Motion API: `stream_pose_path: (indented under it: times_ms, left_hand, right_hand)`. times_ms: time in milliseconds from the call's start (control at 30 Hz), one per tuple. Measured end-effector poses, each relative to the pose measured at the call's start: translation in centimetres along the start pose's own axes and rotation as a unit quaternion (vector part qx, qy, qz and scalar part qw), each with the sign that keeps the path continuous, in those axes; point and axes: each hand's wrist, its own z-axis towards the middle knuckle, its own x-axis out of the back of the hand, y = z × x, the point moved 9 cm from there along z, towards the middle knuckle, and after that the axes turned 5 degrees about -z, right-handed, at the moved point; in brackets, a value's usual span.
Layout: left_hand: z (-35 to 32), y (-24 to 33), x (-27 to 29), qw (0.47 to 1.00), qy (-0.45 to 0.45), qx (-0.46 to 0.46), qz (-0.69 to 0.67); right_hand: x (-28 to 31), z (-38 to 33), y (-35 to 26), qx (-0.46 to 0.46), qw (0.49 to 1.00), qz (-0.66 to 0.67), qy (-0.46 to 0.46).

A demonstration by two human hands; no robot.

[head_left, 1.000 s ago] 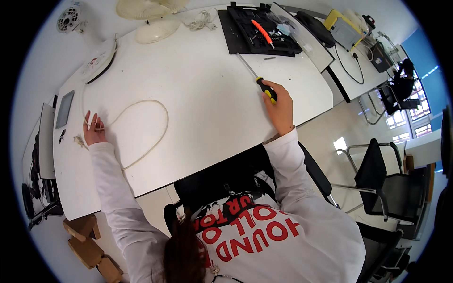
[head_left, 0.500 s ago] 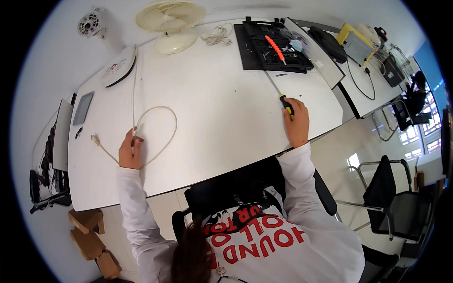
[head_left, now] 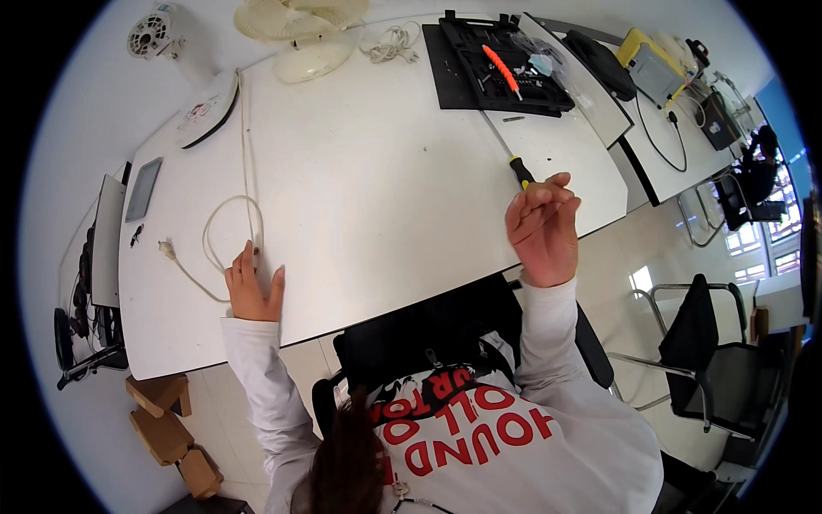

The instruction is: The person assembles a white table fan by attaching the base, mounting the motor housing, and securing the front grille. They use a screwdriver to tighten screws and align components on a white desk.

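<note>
My left hand (head_left: 254, 289) rests on the white table with its fingers apart, over the near end of a looped cream power cord (head_left: 205, 236). Part of the cord is hidden under it; its plug (head_left: 166, 248) lies to the left. On the right, my right hand (head_left: 545, 233) is turned palm up, its fingers loosely bent and nothing in the palm. Just beyond its fingertips lies a long screwdriver (head_left: 520, 171) with a black and yellow handle. The hand covers the handle's near end. The shaft points toward a black tool case (head_left: 505, 73).
A cream fan (head_left: 312, 58) with a coiled cord (head_left: 394, 44) stands at the far side. A white fan base (head_left: 208, 111) and a grey flat device (head_left: 144, 190) lie to the left. In the case is an orange flexible shaft (head_left: 501, 72). A black chair (head_left: 711, 360) stands at right.
My right hand has let go of the screwdriver and turned palm up. My left hand's fingers have spread, and the cord's loop has shrunk and shifted left.
</note>
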Motion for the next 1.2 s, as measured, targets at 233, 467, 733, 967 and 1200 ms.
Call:
stream_pose_path:
  times_ms: [233,467,733,967,1200]
  left_hand:
    - [-0.2,0.1,-0.2,1.000,0.011,-0.008,0.007]
    - [0.0,-0.1,0.1,0.999,0.009,0.032,-0.041]
    - [-1.5,0.1,-0.8,0.995,0.044,-0.030,0.082]
    - [-0.2,4.0,1.2,0.991,-0.012,0.136,0.015]
    - [0.0,8.3,1.7,0.991,0.061,0.072,-0.093]
  right_hand:
    - [-5.3,-0.7,5.0,-0.153,0.924,0.330,-0.118]
    - [-3.3,-0.3,4.8,-0.095,0.976,0.190,-0.039]
    - [0.8,-0.8,7.1,-0.140,0.985,-0.045,0.096]
    - [1.6,-0.5,11.1,-0.218,0.968,-0.012,0.121]
    - [-1.4,0.1,16.3,-0.347,0.924,-0.157,-0.031]
